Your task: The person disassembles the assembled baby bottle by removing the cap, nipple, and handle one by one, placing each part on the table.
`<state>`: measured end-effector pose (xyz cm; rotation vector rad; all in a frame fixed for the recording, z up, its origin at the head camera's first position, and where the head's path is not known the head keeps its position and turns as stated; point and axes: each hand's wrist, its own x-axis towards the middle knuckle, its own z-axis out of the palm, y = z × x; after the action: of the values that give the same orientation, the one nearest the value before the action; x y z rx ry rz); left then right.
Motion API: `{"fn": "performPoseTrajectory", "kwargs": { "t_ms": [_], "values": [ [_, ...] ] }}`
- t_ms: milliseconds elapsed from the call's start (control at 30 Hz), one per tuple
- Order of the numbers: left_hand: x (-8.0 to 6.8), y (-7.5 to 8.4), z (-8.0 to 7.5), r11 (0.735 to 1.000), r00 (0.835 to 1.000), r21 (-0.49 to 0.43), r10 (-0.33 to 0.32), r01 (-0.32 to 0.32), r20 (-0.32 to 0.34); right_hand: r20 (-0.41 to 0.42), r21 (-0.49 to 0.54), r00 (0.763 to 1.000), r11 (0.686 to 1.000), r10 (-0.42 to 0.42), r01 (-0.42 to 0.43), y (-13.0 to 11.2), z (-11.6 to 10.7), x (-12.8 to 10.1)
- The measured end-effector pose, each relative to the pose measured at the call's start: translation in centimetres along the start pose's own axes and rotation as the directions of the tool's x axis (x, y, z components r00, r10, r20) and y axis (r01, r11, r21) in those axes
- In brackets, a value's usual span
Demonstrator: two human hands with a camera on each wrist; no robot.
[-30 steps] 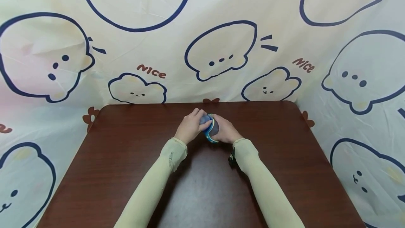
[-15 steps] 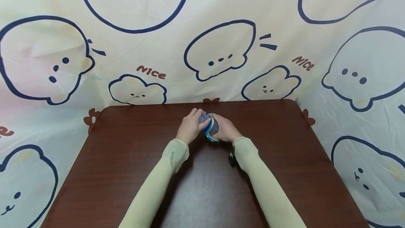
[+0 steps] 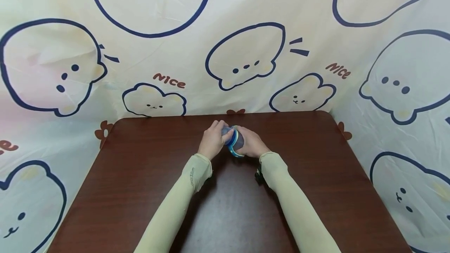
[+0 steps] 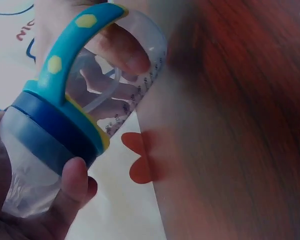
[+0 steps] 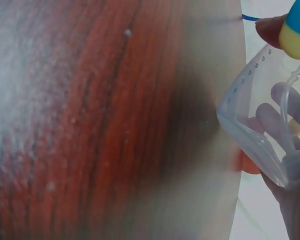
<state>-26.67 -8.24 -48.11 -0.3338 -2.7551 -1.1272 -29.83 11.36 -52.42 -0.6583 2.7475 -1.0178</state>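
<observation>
Held between both hands over the far part of the table is a clear baby bottle (image 3: 239, 141), tilted on its side. My left hand (image 3: 212, 140) grips its top end, fingers and thumb around the translucent cap (image 4: 27, 182) and the dark blue collar (image 4: 55, 132). My right hand (image 3: 251, 143) wraps the clear body (image 5: 252, 145), whose fingers show through the wall in both wrist views. A turquoise handle (image 4: 60, 60) with yellow spots arches from the collar. Inside the body runs a straw (image 4: 102, 97), with a weighted end (image 5: 296, 165) in the right wrist view.
The dark brown table (image 3: 147, 167) has rounded far corners. Behind it and along both sides hangs a pale cloth (image 3: 190, 57) printed with cartoon animals and "Nice". A small black device (image 3: 259, 177) sits under the right wrist.
Both hands keep their grip on the baby bottle in nearly the same spot. The left forearm has shifted slightly right, and the head view has moved a little.
</observation>
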Motion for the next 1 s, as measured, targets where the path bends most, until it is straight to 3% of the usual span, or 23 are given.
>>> {"fn": "performPoseTrajectory", "kwargs": {
  "t_ms": [200, 467, 1000],
  "values": [
    [0.1, -0.2, -0.4, 0.995, 0.998, -0.072, -0.065, 0.065, 0.009, -0.005, 0.038, 0.999, 0.999, 0.032, -0.031, -0.1, 0.0, -0.1],
    [-0.3, -0.9, -0.4, 0.998, 0.999, -0.034, -0.051, 0.051, 0.000, 0.022, -0.029, 1.000, 1.000, -0.006, 0.007, -0.4, 0.0, 0.3],
    [-0.5, -1.1, -0.5, 0.999, 0.999, -0.040, -0.031, 0.031, 0.009, 0.015, -0.051, 0.999, 0.998, -0.048, 0.048, -0.4, 0.2, 0.5]
  ]
}}
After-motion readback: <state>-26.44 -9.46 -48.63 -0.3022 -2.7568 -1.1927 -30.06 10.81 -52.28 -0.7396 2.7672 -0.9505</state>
